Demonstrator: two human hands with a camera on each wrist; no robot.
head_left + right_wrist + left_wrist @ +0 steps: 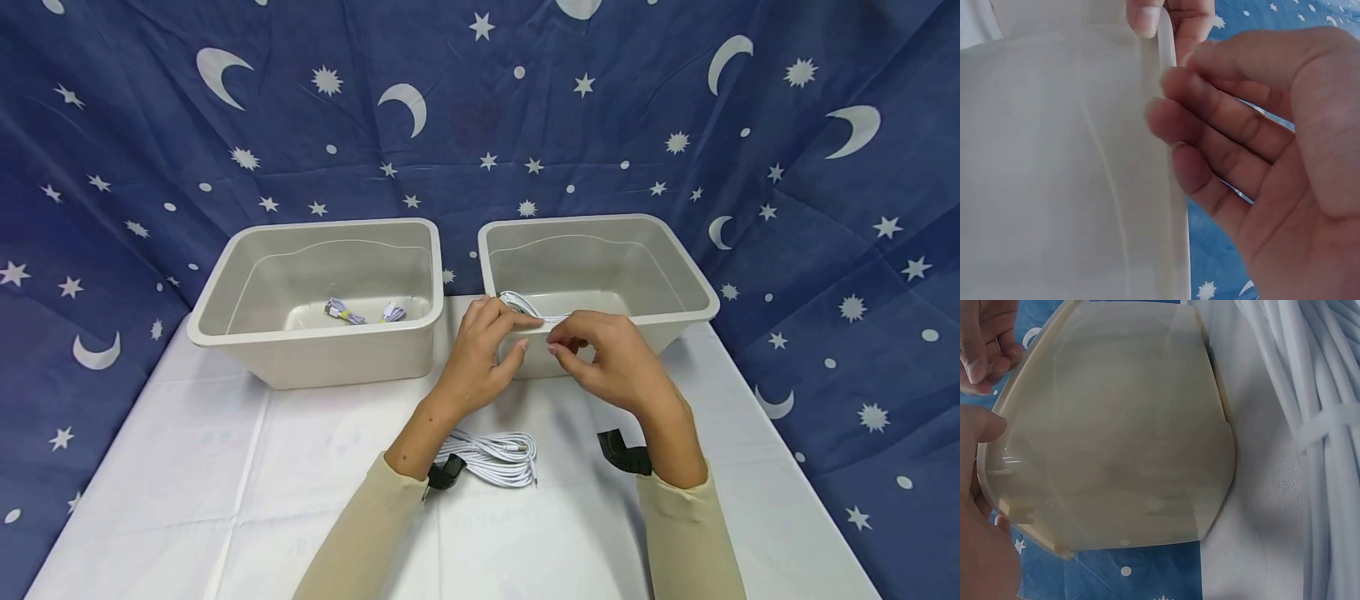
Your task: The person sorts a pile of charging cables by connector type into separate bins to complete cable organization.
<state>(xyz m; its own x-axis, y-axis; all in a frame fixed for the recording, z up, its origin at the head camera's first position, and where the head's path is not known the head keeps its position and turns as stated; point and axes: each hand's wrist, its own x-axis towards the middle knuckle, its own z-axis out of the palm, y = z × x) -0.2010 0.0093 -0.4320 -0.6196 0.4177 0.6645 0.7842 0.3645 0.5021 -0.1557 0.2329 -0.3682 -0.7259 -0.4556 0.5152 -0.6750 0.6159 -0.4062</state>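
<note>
Both hands are at the front rim of the right grey bin [675, 317]. My left hand [476, 350] lies over that rim, fingers reaching to the inner side and thumb along the outer wall. Right behind its fingertips shows a white cable bundle [521, 303], partly hidden by the hand and rim. My right hand [618, 362] hovers at the same rim, its fingers [1175, 122] loosely bent and nothing visible between them and the thumb. On the table under the left wrist lies another bundle of white cable [498, 458], bound with a white tie [1332, 422].
To the left stands a second grey bin [360, 350] with small light-purple cables [345, 312] inside. White cloth [187, 475] covers the table. A blue curtain with moons and stars [465, 108] hangs behind and along both sides.
</note>
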